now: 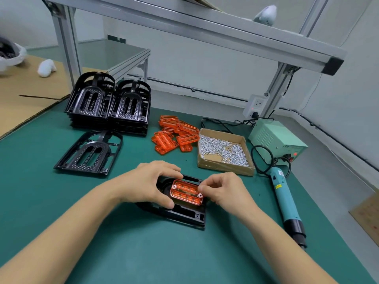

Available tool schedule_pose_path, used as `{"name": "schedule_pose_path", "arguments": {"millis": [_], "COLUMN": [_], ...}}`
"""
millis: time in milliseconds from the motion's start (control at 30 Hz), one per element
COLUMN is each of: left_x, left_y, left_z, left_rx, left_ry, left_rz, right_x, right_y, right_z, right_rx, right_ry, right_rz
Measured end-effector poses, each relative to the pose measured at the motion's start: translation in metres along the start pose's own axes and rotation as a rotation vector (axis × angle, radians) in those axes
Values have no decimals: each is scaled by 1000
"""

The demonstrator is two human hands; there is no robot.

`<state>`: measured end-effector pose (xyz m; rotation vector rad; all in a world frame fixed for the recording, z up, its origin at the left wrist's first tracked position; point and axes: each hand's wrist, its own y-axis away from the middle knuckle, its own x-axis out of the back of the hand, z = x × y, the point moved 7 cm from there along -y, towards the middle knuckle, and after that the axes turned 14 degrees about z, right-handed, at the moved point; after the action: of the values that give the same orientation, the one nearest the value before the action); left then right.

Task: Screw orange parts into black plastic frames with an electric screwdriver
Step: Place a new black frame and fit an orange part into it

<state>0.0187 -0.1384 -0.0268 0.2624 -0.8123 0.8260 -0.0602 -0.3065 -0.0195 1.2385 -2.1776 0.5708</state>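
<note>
One black plastic frame (184,214) lies flat on the green bench (143,253) at centre, with one translucent orange part (186,192) seated in its recess; two pale round bosses show at opposite corners of the part. The left hand (149,183) curls over the frame's left side, thumb and fingers bracketing the part's left edge. The right hand (223,189) pinches at the part's right edge with bent fingertips. A second, single frame (90,153) lies apart to the left; behind it stand two stacks of frames (108,105), glossy, arched and slotted. A loose heap of orange parts (175,134), count uncertain, sits beside one shallow cardboard tray (224,169) of small silver screws. One teal electric screwdriver (285,203) lies untouched at right, cabled to one pale-green metal power box (276,140).
</note>
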Motion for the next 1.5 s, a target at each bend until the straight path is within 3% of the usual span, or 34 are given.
{"name": "schedule_pose_path", "arguments": {"millis": [233, 633, 767, 933, 1133, 1267, 1333, 1400, 1500], "left_x": [-2, -7, -7, -7, -9, -9, -9, -10, -11], "left_y": [3, -1, -3, 1, 1, 1, 1, 1, 2], "left_z": [3, 2, 2, 3, 6, 5, 4, 4, 6], "left_rx": [-17, -37, -4, -14, -18, 0, 21, 39, 51], "left_ry": [-38, -182, -230, -235, -289, -299, -294, -292, -283], "left_rz": [88, 243, 233, 284, 298, 295, 296, 298, 285], "right_x": [-7, -1, -4, 2, -7, 23, 51, 82, 124], "right_y": [-7, -4, 3, 9, 14, 11, 10, 8, 8], "right_z": [0, 7, 1, 10, 10, 9, 11, 20, 53], "right_rx": [22, 57, 183, 176, 228, 218, 241, 199, -60], "right_ry": [107, 189, 291, 59, 78, 17, 138, 411, 844], "right_rz": [-70, 10, 68, 88, 12, 150, 313, 442, 455]}}
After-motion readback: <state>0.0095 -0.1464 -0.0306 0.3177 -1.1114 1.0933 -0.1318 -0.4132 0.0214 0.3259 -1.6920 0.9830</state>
